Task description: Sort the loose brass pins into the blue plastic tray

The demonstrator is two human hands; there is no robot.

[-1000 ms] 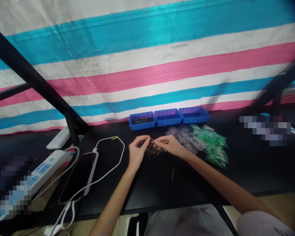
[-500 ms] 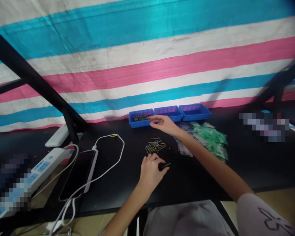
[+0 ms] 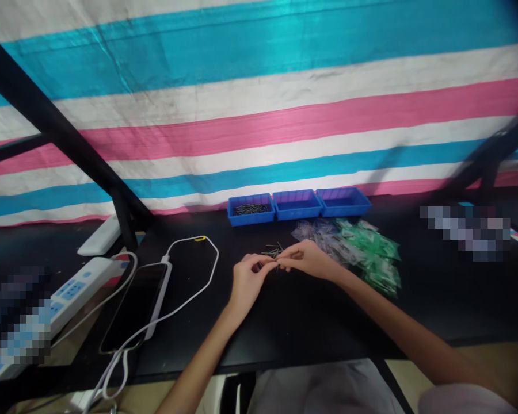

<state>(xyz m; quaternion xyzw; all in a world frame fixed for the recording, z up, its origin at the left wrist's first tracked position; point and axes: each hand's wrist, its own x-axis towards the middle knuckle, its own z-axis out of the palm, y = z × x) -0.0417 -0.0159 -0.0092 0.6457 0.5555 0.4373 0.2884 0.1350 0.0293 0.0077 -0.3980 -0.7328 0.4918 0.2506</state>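
My left hand [image 3: 247,282] is closed, its thumb and fingertips pressed together over the black tabletop. The fingertips of my right hand [image 3: 311,259], pinched as well, meet those of the left. Whatever sits between the fingers is too small and hidden to name. Just beyond both hands lies a pile of thin metal pieces [image 3: 273,247], like screws or drill bits, partly covered by the fingers. Behind it stands a blue bin [image 3: 252,218] holding many similar dark metal pieces [image 3: 251,209]. Right of my right hand are clear plastic bags [image 3: 323,236] and green plastic bags [image 3: 377,259].
Two more blue bins [image 3: 297,214] [image 3: 344,211] continue the row by the striped sheet [image 3: 242,132]. To the left lie a phone [image 3: 133,307], a white cable [image 3: 216,259] and a power strip [image 3: 75,290]. Black frame bars [image 3: 69,141] slant at the left.
My right hand has come back from the left blue bin to meet my left hand. My left hand has moved slightly up and left; the dark thin rod it held is now out of sight.
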